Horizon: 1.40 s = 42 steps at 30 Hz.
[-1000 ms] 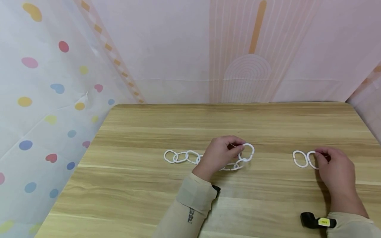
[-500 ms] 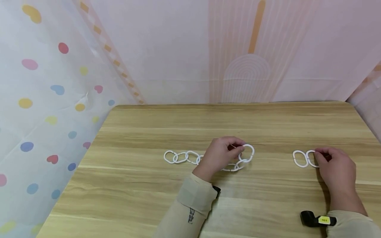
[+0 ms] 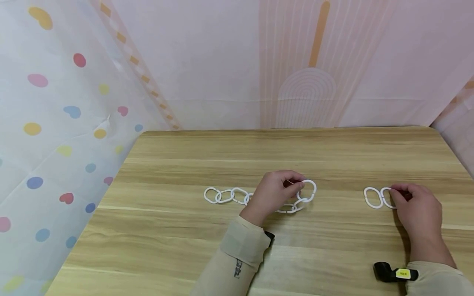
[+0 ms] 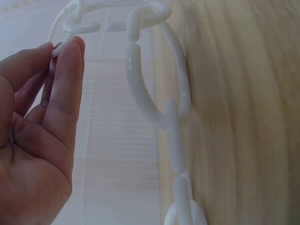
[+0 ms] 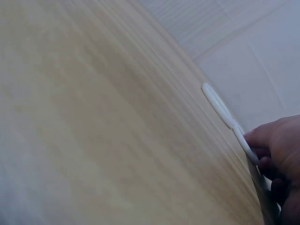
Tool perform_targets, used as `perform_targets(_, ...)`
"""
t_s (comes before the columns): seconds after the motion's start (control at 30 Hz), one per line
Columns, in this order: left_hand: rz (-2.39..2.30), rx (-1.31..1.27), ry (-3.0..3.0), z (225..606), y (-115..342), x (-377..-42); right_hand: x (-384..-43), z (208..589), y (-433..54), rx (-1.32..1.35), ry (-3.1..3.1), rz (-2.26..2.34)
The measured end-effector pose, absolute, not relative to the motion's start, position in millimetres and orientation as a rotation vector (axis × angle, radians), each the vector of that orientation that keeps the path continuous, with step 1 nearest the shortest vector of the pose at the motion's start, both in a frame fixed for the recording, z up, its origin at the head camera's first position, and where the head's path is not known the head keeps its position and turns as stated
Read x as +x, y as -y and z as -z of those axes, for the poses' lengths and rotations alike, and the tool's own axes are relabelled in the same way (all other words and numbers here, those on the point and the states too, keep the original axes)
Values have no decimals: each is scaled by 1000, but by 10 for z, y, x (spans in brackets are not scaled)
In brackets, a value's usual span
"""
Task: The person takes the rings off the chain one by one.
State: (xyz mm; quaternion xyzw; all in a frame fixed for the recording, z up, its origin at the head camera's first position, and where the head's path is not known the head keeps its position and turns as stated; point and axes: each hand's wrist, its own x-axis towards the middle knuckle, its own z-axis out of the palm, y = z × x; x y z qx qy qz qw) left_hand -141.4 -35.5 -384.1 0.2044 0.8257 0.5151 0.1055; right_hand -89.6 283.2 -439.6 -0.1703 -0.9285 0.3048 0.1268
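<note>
My left hand (image 3: pixel 275 191) pinches the end link (image 3: pixel 314 190) of a white plastic chain between thumb and fingertips. That end is raised, and the chain (image 3: pixel 224 196) trails left along the table, partly hidden behind the hand. In the left wrist view, small gaps show in the hanging links (image 4: pixel 136 79). My right hand (image 3: pixel 418 207) pinches the right side of a loose white oval link (image 3: pixel 384 196), which lies low at the tabletop. A second loose link (image 3: pixel 365 198) lies flat just left of it, their edges meeting.
The wood-grain table (image 3: pixel 185 246) fills the lower view. A pale patterned cloth (image 3: pixel 214 61) hangs behind it, and a dotted one (image 3: pixel 48 164) is at the left. A black wrist device (image 3: pixel 392 274) with a yellow label sits by the right sleeve.
</note>
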Motion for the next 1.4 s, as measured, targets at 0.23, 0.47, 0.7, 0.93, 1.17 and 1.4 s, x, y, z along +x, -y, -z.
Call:
perform_targets(0.23, -1511, 601, -2432, 3844, 350, -1416, -888, 4386, -2852, -524, 2718, -921)
perform_targets(0.47, -1498, 598, -2444, 3843, 348, -1415, -898, 4359, -2826, -548, 2681, -913)
perform_targets(0.7, -1489, 617, -2452, 3850, 347, -1411, -870, 4247, -2749, -552, 2598, -922)
perform_targets(0.93, -1477, 649, -2476, 3850, 337, -1415, -882, 4158, -2649, -498, 2529, -959)
perform_targets(1.17, -1437, 698, -2523, 3841, 330, -1416, -881, 4043, -2442, -285, 2449, -949)
perform_targets(1.4, -1440, 721, -2518, 3832, 316, -1399, -838, 3908, -2261, -129, 2444, -930)
